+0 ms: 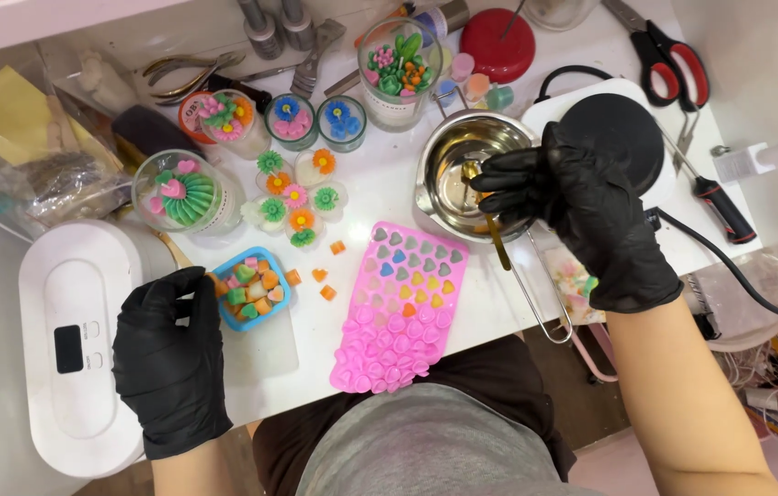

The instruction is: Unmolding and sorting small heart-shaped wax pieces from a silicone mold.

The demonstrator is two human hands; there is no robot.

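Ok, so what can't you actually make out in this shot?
Head view only:
- Metal pot: contents partly hidden by the right hand.
- Spoon: grip hidden under the glove.
- Blue tray: left edge behind left hand.
- Scissors: blades cut off by top edge.

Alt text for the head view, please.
A black-gloved right hand holds a gold spoon in a steel melting pot, while the left hand touches a blue dish of coloured wax pieces beside a pink heart mould.
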